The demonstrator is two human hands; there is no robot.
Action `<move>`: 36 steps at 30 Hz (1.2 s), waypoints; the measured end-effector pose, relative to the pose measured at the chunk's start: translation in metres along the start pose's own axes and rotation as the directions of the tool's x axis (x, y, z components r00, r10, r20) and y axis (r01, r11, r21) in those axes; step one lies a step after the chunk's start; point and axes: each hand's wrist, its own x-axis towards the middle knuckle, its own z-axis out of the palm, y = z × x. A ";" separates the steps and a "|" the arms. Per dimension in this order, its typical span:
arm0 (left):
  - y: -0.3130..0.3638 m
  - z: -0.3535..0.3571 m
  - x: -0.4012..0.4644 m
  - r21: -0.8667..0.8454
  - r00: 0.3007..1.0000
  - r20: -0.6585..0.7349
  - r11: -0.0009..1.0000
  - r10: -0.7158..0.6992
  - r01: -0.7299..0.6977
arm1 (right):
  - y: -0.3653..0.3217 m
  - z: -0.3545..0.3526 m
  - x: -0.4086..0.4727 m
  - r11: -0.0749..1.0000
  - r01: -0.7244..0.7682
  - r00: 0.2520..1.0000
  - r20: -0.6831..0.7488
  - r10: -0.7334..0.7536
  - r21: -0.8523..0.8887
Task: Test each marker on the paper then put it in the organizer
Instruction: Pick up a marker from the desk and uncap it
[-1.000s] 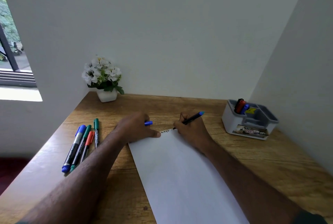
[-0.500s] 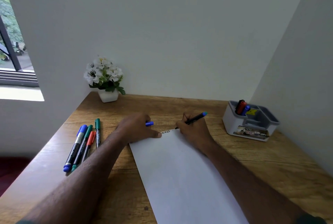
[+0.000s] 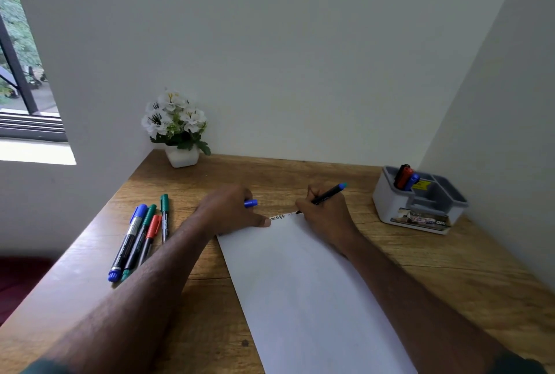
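Little has moved: right hand (image 3: 326,217) fingers still pinch the marker (image 3: 326,197), tip at the paper's (image 3: 300,283) far edge; left hand (image 3: 231,211) grips the cap (image 3: 250,203). Tip may run onto the counter (image 3: 450,268). Organizer (image 3: 420,205) sits far right.

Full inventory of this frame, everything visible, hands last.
loose markers: 4, one blue, two green, one red, side by side on the table's left
marker in use: 1, black with blue end, tip on the paper's far edge
cap: 1, blue, in left hand
paper: 1, white, centre, scribbles at far edge
organizer: 1, grey, far right; red, black and blue markers inside
flower pot: 1, white, white flowers, far left corner
table: 1, wooden
left hand: holds cap, thumb on paper
right hand: grips marker in use
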 end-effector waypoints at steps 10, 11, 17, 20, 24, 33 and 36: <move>0.000 0.000 -0.001 -0.007 1.000 -0.011 1.000 0.009 -0.009 | 0.000 0.000 0.001 1.000 -0.001 1.000 -0.009 0.001 0.005; 0.000 0.000 -0.001 -0.008 1.000 -0.011 1.000 0.008 -0.008 | 0.000 -0.001 0.000 1.000 -0.001 1.000 -0.004 0.001 0.002; -0.001 0.000 0.001 -0.011 1.000 -0.001 1.000 0.008 -0.008 | -0.001 -0.001 0.000 0.999 -0.023 0.999 -0.036 0.025 0.046; -0.002 0.001 0.001 -0.010 1.000 -0.005 1.000 0.012 -0.012 | 0.000 -0.001 0.000 0.998 -0.030 0.998 -0.056 0.033 0.053; -0.003 0.002 0.002 -0.007 1.000 -0.001 1.000 0.013 -0.013 | 0.000 -0.001 -0.001 0.999 -0.019 0.998 -0.064 0.021 0.039; -0.001 0.000 0.000 -0.009 1.000 -0.007 1.000 0.002 -0.002 | 0.000 -0.001 0.000 1.000 -0.027 0.999 -0.033 0.027 0.003; 0.000 0.000 0.000 -0.013 1.000 -0.005 1.000 0.001 -0.001 | -0.001 -0.002 -0.001 1.000 -0.019 0.999 -0.030 0.019 0.007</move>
